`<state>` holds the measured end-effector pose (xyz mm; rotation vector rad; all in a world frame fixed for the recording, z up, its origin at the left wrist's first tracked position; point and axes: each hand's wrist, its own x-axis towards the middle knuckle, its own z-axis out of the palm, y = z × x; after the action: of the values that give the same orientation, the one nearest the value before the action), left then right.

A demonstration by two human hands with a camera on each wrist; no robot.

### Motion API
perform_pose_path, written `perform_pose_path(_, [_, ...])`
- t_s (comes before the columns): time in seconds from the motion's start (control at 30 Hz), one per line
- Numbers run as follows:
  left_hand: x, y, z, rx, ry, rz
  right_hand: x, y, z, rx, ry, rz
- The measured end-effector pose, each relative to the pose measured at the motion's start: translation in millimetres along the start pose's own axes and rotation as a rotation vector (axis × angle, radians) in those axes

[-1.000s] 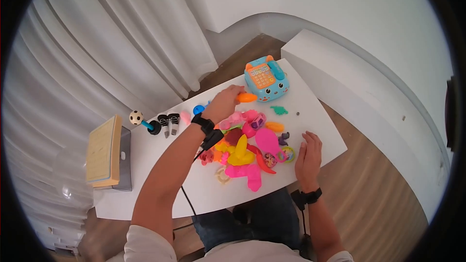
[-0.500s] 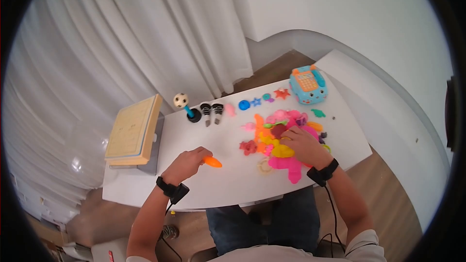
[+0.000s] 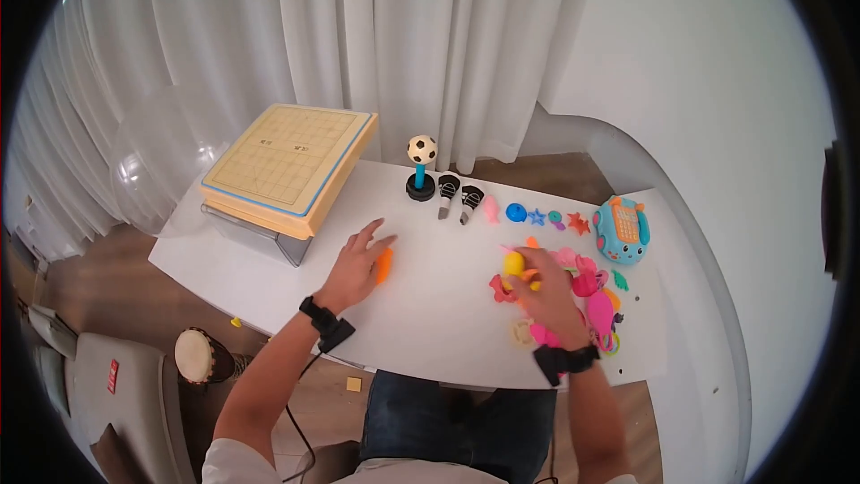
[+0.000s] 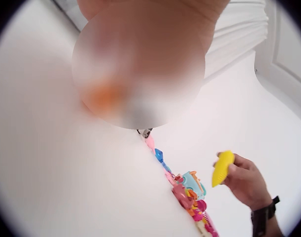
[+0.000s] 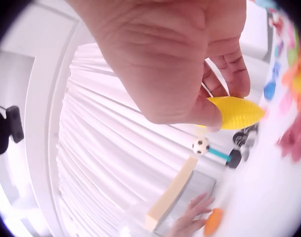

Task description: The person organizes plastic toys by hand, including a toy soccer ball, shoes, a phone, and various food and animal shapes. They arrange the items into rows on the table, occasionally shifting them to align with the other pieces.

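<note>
My left hand (image 3: pixel 351 274) is over the left-middle of the white table, its fingers spread and straight. Beside its fingers an orange oblong toy (image 3: pixel 385 266) lies on the tabletop; the right wrist view shows this orange toy (image 5: pixel 213 222) next to the extended fingers. My right hand (image 3: pixel 549 301) pinches a yellow toy corn cob (image 5: pixel 239 113) between thumb and fingers, at the left side of a heap of toys. From the left wrist view the corn (image 4: pixel 223 169) is raised in the hand. The heap includes a pink paddle-shaped piece (image 3: pixel 599 312), partly hidden by that hand.
A row along the back edge holds a soccer-ball stand (image 3: pixel 421 166), small black-and-grey shoes (image 3: pixel 459 199), a blue toy (image 3: pixel 516 212) and a red starfish (image 3: pixel 578 223). A toy phone (image 3: pixel 622 229) stands right. At left, a board (image 3: pixel 287 157) rests on a grey stand.
My left hand carried the orange toy from near the phone to the left and has let go. My right hand reached into the heap and took the corn. The head view has turned left.
</note>
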<state>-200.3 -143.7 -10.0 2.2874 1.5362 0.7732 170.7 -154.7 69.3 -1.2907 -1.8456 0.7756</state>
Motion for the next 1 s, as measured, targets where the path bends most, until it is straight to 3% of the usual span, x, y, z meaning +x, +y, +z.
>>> perform_pose_path(0.03, [-6.7, -0.7, 9.7, -0.072, 0.130, -0.079, 8.3, -8.3, 23.9, 0.155, -0.014, 0.140])
perform_pose_path(0.1, [-15.3, -5.6, 32.6, -0.007, 0.122, -0.036, 32.2, 18.2, 78.2, 0.187, -0.002, 0.026])
perform_pose_path(0.2, [-13.2, -4.7, 46.0, 0.113, 0.073, 0.030, 63.6, 33.3, 141.6, 0.133, -0.074, 0.075])
perform_pose_path(0.27, [2.8, -12.3, 54.3, 0.036, 0.019, -0.094, 80.3, 32.8, 167.6, 0.102, -0.083, 0.089])
perform_pose_path(0.37, [32.2, -22.1, 54.4, 0.004, 0.058, -0.141, 107.3, 39.5, 192.8, 0.037, -0.054, 0.073])
perform_pose_path(0.7, [51.3, -24.0, 64.5, 0.001, 0.216, -0.267, 141.6, 61.6, 212.3, -0.128, -0.003, -0.050])
perform_pose_path(1.0, [49.3, -30.5, 58.5, -0.095, 0.201, -0.255, 136.5, 44.0, 199.7, -0.148, -0.028, 0.069])
